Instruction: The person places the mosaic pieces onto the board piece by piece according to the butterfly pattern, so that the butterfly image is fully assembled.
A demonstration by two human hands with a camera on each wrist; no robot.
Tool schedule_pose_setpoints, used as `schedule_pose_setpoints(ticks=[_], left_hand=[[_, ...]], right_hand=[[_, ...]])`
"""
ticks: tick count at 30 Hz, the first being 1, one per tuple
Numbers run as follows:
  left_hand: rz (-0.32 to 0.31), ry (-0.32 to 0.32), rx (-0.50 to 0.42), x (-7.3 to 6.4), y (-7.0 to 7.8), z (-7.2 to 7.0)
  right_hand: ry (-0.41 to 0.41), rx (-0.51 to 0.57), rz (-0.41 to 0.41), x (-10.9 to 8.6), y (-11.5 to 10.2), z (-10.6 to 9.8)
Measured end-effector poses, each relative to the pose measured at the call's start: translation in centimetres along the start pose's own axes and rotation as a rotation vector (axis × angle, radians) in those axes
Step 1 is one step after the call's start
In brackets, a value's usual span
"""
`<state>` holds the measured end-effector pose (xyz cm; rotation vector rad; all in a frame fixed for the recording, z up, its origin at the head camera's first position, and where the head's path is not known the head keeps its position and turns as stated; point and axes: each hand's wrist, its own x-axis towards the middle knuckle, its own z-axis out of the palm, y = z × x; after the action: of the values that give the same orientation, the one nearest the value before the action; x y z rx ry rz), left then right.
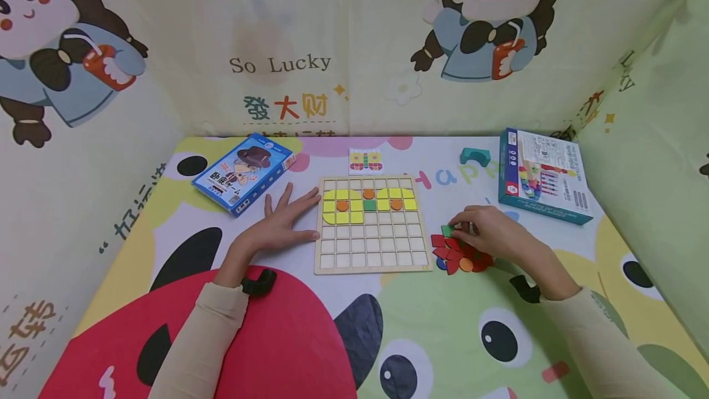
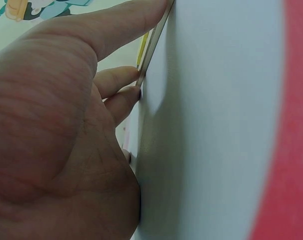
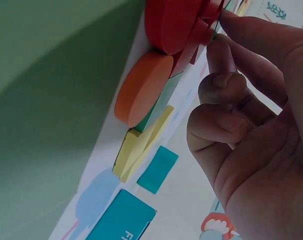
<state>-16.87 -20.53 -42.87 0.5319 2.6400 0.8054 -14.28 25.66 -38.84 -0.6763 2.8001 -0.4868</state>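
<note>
A wooden grid board (image 1: 373,268) lies in the middle of the table in the head view. Yellow pieces (image 1: 342,217), three orange discs and one green square fill part of its upper rows. My left hand (image 1: 279,223) is spread flat beside the board, thumb and fingertips at its left edge. Right of the board, my right hand (image 1: 487,233) pinches a green square tile (image 1: 447,230) between thumb and index finger. Under and beside that hand is a pile of red pieces (image 1: 453,255), with an orange disc (image 3: 144,90) and a blue disc (image 1: 441,263); the hand hides part of it.
A small card (image 1: 365,162) with a butterfly pattern lies behind the board. A blue box (image 1: 244,174) sits at the back left, a teal box (image 1: 545,177) at the back right. Beside the latter stands a teal arch block (image 1: 475,156). Printed cloth walls (image 1: 376,36) enclose the table.
</note>
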Motion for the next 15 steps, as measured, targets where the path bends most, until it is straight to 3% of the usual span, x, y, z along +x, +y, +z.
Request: schedule_pose_setpoints(ticks=[15], left_hand=[[-0.01, -0.005, 0.003, 0.0, 0.17, -0.11]], right_hand=[[0.039, -0.012, 0.024, 0.74, -0.27, 0.36]])
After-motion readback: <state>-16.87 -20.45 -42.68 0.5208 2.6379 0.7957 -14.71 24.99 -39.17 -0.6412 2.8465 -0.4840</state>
